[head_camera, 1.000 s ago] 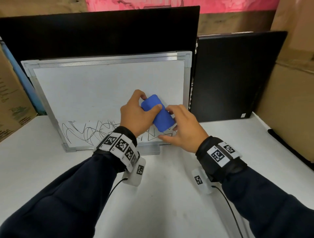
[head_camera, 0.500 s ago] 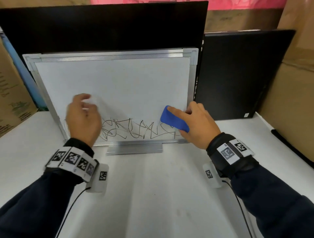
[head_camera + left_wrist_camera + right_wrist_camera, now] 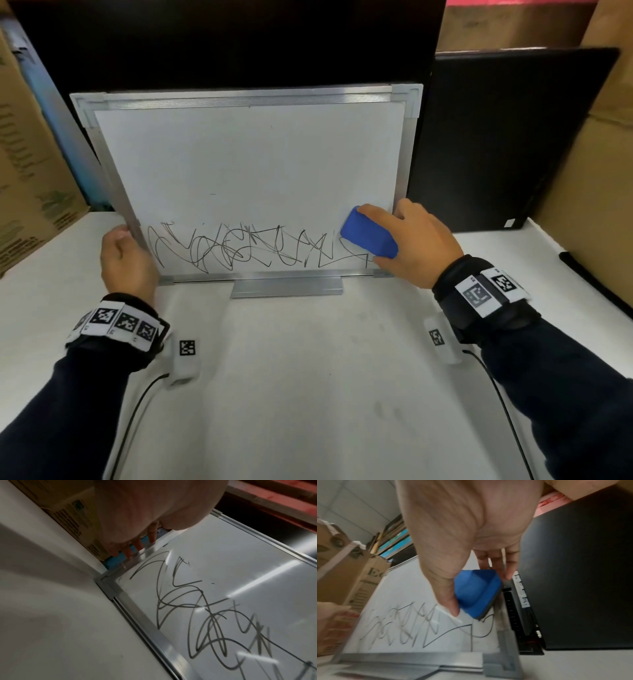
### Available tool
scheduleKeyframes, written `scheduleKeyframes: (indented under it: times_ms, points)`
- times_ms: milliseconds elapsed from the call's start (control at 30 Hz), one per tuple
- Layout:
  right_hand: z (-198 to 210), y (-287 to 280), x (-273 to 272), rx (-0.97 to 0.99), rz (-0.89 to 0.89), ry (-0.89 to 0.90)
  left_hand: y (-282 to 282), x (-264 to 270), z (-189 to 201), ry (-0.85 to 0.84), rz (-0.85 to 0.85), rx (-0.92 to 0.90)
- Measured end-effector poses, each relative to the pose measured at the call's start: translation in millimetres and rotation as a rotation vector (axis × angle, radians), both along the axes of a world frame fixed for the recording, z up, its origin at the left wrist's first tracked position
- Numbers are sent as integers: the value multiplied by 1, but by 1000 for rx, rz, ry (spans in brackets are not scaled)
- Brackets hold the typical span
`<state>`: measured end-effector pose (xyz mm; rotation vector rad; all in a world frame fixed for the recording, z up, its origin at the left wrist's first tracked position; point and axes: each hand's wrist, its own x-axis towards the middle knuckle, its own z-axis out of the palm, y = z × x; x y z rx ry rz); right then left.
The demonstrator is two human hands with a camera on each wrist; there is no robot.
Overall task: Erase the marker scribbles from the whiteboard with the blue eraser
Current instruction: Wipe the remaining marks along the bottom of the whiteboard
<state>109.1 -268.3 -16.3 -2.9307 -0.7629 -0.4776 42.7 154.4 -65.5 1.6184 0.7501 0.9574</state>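
**A:** Nearest us, bare white worktop, two dark sleeves reaching in. Right hand has the blue eraser, thumb on one long side, fingers curled over the other, clamped across its width.

**B:** Good place to take it. It looks light, a moulded top over what I'd guess is a soft felt pad, so a side pinch should carry it and leave the pad free to press flat.

**A:** Where's it sitting?

**B:** On the whiteboard, bottom right corner, just beside the frame, over the right end of the scribbles. Long axis runs diagonally, upper end toward the board's middle, lower end toward that corner.

**A:** And the left hand?

**B:** At the board's left edge, low down. The wrist view shows its fingers wrapped behind the frame, gripping it. Sensible, I'd say: the board stands propped on a small metal foot, stiff but probably easy to shove.

**A:** The scribble band lies along the bottom, left to right, untouched.

**B:** Behind it, dark panels and cardboard boxes.
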Motion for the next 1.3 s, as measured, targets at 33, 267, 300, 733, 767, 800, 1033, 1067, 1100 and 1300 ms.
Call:
scheduleKeyframes:
  times_ms: [33,267,300,733,767,800,1033,1067,1100,1300]
  points:
    - [0,4,-3,0,-19,15,2,-1,1,-2,-1,-10]
    - [-14,26,-24,148,-198,87,23,4,-7,143,-137,-133]
    - [-14,27,-25,180,-206,94,26,5,-8,157,-144,-144]
    - [-21,36,-18,163,-214,273,18,12,-9,-13,-211,-251]
    - [-22,37,-18,121,-204,328,17,12,-9,-19,-212,-258]
    - [-23,37,-18,99,-200,367,18,13,-9,-31,-214,-264]
    - [-26,35,-16,125,-256,420,16,14,-12,-30,-227,-258]
    - [-27,34,-16,110,-267,450,14,13,-11,-35,-227,-253]
    - [-28,33,-16,123,-276,446,13,13,-11,-34,-227,-250]
    - [-28,29,-16,120,-303,444,5,9,-7,23,-197,-218]
